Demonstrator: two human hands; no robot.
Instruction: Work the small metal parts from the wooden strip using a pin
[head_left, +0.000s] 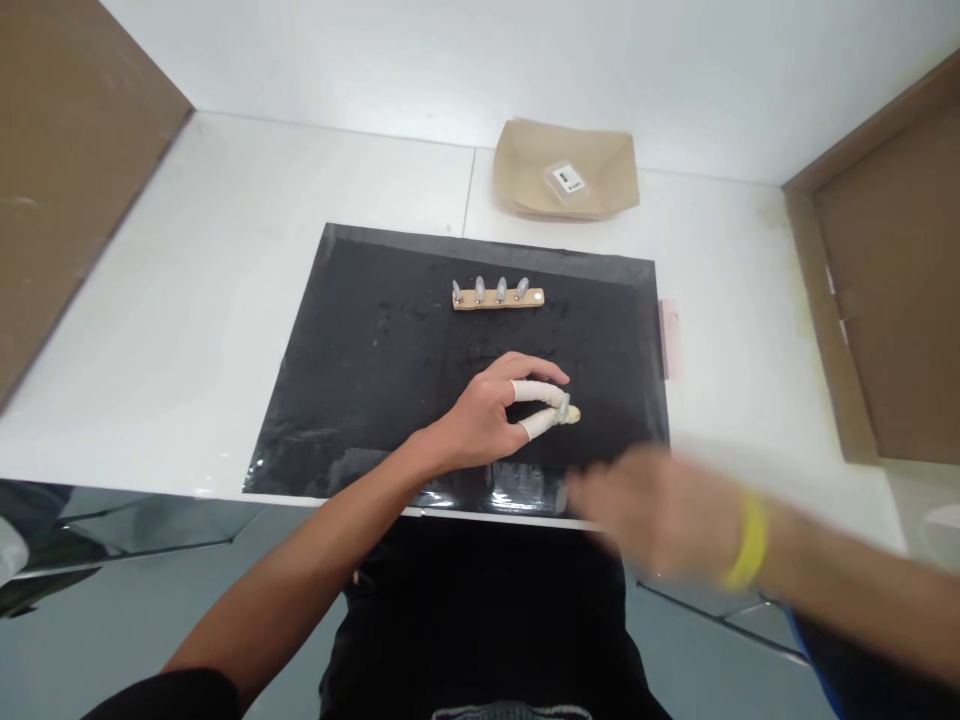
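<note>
My left hand (pixel 499 410) is over the black mat, with white finger cots on the thumb and index finger. Pinched between those two fingertips is a small grey nail tip (pixel 564 406) with a pale yellow piece (pixel 574 414) at its end. My right hand (pixel 649 510), smeared by motion, is above the mat's front right corner, a yellow band on its wrist. Whether it holds anything is hidden by the blur. Farther back on the mat lies a tan strip (pixel 498 299), with several grey nail tips (pixel 501 290) standing on it and a white dot at its right end.
The black mat (pixel 360 350) covers the middle of the white table (pixel 247 200). A cardboard tray (pixel 517 165) holding a clear labelled box (pixel 565 181) stands at the back. Something pink (pixel 670 340) lies beside the mat's right edge. Brown panels (pixel 892 250) border both sides.
</note>
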